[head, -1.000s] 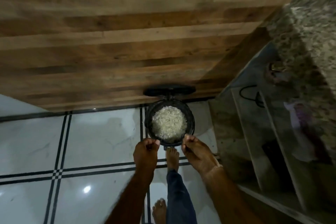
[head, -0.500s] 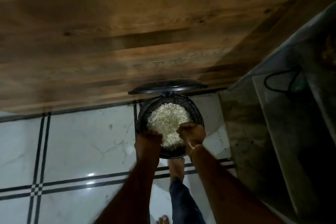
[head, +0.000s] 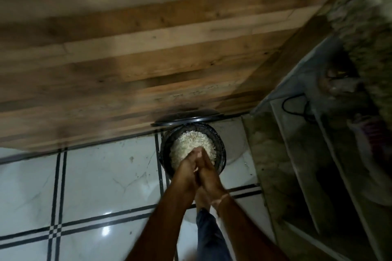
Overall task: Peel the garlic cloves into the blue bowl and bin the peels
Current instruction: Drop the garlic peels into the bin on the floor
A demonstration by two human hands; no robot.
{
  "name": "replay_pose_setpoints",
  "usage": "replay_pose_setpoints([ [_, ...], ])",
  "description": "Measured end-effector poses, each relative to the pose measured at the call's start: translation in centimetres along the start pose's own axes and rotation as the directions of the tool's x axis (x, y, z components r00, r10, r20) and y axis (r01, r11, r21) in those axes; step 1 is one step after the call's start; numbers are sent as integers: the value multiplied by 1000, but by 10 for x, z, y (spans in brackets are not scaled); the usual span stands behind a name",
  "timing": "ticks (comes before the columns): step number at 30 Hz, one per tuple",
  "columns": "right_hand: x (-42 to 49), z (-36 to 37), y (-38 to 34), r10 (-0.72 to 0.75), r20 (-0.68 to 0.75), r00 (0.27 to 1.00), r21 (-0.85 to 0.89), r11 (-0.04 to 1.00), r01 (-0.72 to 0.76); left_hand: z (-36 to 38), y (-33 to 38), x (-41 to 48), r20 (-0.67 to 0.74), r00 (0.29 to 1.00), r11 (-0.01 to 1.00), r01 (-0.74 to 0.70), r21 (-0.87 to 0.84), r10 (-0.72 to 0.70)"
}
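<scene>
We look straight down at a round black bin [head: 164,150] standing on a glossy white marble-patterned tile floor [head: 95,176] crossed by thin black lines. The bin sits right against a wall of brown wooden planks [head: 148,59], and its flat black lid [head: 187,117] stands raised behind it, leaning on the wood. Inside, a heap of pale, papery garlic peels [head: 191,142] fills the bin nearly to the rim. Directly above the near half of that heap we see the left hand [head: 186,167] and the right hand [head: 209,172] pressed together palm to palm, fingers laid fairly straight and pointing down toward the peels; we cannot tell whether any peel is caught between the palms. A thin pale band [head: 222,198] circles the right wrist. Below the hands a bare foot [head: 201,199] reaches to the base of the bin, with a dark blue trouser leg [head: 210,235] behind it. To the right stands a dim set of grey stone shelves [head: 297,165] with a looped black cable [head: 294,104] on one of them, and above it a speckled granite countertop [head: 369,27], blurred at the edge of view.
</scene>
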State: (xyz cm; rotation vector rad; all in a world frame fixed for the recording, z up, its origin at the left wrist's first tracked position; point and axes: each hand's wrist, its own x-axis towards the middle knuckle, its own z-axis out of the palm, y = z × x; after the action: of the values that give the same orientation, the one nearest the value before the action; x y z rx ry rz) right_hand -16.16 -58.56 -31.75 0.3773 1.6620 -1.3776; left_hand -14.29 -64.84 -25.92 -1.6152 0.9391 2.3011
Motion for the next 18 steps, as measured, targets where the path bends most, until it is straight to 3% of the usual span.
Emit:
replay_pose_setpoints([
  [2,-52,-21,-17,19,-4,1000,147,989,-18,11,-4,-52,45,994,987,-108,122,103],
  [4,-107,-40,-34,-68,-35,997,161,984,73,20,-8,-103,-14,986,952,-159,262,168],
  [6,-172,-56,-46,-123,-75,990,154,979,134,21,-19,-150,10,942,805,-293,516,336],
  [8,-230,-74,-47,-227,-146,963,89,967,241,25,-32,-201,134,881,626,-423,656,454],
  [13,-358,-131,-14,-442,-352,825,-84,893,443,46,-76,-292,407,769,309,-592,745,493],
  [18,-454,-195,28,-544,-545,638,-271,835,479,83,-142,-354,663,615,24,-741,672,425],
])
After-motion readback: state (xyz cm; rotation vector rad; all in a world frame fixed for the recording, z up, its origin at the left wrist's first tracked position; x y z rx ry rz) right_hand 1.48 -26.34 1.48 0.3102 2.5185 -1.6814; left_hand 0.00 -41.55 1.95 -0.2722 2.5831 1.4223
